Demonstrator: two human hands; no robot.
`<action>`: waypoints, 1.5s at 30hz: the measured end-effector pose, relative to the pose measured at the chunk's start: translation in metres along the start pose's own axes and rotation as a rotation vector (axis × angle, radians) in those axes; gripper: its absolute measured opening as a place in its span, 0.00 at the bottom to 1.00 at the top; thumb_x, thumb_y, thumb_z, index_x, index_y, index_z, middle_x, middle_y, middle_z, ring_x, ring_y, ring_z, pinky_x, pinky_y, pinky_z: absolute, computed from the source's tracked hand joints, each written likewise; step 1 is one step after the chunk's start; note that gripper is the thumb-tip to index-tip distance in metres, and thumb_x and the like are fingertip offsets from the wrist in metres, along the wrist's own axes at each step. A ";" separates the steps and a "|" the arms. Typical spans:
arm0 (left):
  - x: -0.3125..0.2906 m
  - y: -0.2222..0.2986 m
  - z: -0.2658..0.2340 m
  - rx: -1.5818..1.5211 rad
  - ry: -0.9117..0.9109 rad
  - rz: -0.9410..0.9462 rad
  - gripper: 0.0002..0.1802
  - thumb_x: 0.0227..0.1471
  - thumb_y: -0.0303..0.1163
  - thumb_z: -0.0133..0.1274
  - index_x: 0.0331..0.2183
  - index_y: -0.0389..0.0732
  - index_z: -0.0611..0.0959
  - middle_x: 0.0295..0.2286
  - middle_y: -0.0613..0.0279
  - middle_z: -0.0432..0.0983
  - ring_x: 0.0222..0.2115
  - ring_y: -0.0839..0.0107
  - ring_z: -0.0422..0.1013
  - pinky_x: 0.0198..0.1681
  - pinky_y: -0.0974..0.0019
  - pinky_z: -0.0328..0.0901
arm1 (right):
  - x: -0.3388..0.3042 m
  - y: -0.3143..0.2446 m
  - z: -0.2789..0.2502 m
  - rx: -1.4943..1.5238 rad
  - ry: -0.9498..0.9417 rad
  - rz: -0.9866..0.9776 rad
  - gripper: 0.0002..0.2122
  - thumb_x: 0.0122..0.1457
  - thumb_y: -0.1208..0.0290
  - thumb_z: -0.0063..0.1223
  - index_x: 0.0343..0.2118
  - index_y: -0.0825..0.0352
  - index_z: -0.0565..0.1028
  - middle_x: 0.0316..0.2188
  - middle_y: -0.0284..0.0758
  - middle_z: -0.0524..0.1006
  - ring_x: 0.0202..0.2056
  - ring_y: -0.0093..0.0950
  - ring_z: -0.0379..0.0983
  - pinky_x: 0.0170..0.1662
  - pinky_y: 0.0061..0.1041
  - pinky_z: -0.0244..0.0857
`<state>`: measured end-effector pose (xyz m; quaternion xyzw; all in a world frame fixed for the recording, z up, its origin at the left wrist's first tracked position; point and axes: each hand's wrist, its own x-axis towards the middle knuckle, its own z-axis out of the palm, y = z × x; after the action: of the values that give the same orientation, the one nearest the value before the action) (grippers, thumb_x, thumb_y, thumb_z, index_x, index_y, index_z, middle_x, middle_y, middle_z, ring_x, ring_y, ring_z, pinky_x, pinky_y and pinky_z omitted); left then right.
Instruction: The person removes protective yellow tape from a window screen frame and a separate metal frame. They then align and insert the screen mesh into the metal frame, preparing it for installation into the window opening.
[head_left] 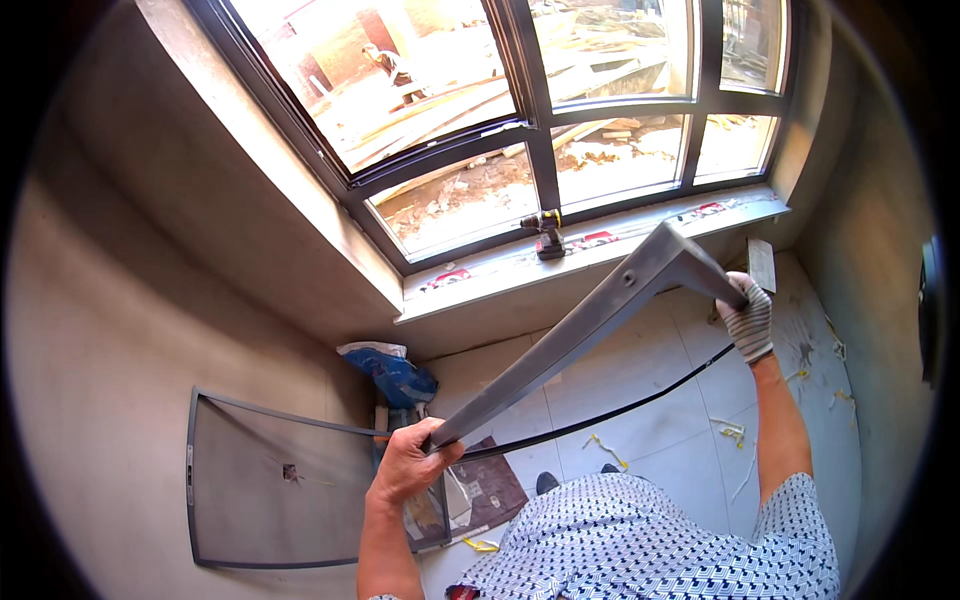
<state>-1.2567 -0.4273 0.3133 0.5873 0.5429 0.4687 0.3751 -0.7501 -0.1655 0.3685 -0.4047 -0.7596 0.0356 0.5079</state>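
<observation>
A dark grey window frame (pixel 565 355) is held tilted in front of me by both hands. My bare left hand (pixel 412 462) is closed round its left end. My right hand (pixel 748 318), in a striped work glove, grips the right end near the corner. A thin black strip (pixel 610 417) curves below the frame between my hands; whether it joins the frame, I cannot tell. A black cordless drill (pixel 549 236) with yellow parts stands on the windowsill (pixel 630 238) beyond the frame.
A mesh screen panel (pixel 290 480) leans by the left wall. Beside it lie a blue bag (pixel 395 375) and a brown board (pixel 492 490). Yellow and white scraps (pixel 735 432) litter the tiled floor. Outside the large window (pixel 540 110), another person (pixel 390 70) is among timber.
</observation>
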 end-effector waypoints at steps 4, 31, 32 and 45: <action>-0.006 0.004 -0.001 0.049 -0.021 -0.032 0.12 0.52 0.28 0.68 0.37 0.35 0.83 0.29 0.65 0.78 0.30 0.76 0.70 0.36 0.70 0.67 | 0.012 0.010 -0.003 -0.091 0.083 -0.027 0.10 0.57 0.79 0.63 0.41 0.64 0.79 0.32 0.30 0.80 0.34 0.18 0.74 0.39 0.22 0.71; 0.053 0.127 0.060 0.108 -0.339 -0.052 0.22 0.64 0.49 0.55 0.38 0.37 0.78 0.25 0.69 0.70 0.24 0.80 0.67 0.28 0.71 0.64 | 0.074 0.015 0.029 -0.525 0.191 0.232 0.26 0.56 0.57 0.64 0.55 0.63 0.70 0.48 0.47 0.75 0.50 0.47 0.73 0.54 0.43 0.68; 0.059 0.132 0.062 0.088 -0.346 -0.051 0.22 0.65 0.50 0.54 0.37 0.37 0.78 0.24 0.69 0.69 0.23 0.81 0.66 0.26 0.71 0.63 | 0.066 0.008 0.035 -0.543 0.244 0.179 0.26 0.56 0.60 0.64 0.55 0.64 0.70 0.48 0.47 0.75 0.51 0.47 0.73 0.55 0.41 0.68; 0.161 0.189 0.122 -0.061 -0.437 -0.122 0.23 0.66 0.49 0.52 0.27 0.41 0.73 0.19 0.69 0.70 0.19 0.80 0.67 0.24 0.72 0.65 | -0.077 -0.155 0.060 0.435 -0.368 0.162 0.18 0.62 0.64 0.61 0.51 0.68 0.75 0.45 0.44 0.78 0.49 0.39 0.76 0.55 0.34 0.69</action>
<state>-1.0907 -0.2839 0.4815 0.6295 0.4688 0.3231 0.5288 -0.8756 -0.2982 0.3546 -0.3322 -0.7786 0.3109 0.4321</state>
